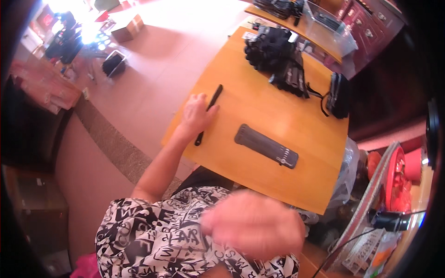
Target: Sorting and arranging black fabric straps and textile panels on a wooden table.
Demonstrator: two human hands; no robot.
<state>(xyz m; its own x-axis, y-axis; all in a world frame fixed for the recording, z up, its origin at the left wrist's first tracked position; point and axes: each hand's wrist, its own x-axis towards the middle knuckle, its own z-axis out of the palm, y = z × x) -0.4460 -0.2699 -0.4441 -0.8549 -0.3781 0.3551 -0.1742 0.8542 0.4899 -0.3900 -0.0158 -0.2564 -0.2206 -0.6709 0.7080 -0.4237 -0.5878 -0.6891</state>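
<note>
My left hand (194, 116) is over the left edge of a wooden table (306, 180). Its thumb and fingers close round the middle of a long, thin black strip (216, 95), whose two ends stick out. Close to my chest, my right hand (255, 224) is raised and smeared by motion; its fingers cannot be made out. A flat dark grey piece (264, 144) lies slantwise on the table to the right of the strip, with a row of pale marks near its right end.
Toward the table's far side sit a heap of black pieces (271, 48), a stack of black strips (291, 76) and a black bundle (338, 95). Behind stands a clear plastic bin (329, 28). A red basin (396, 178) is at right, a cardboard box (127, 28) on the floor.
</note>
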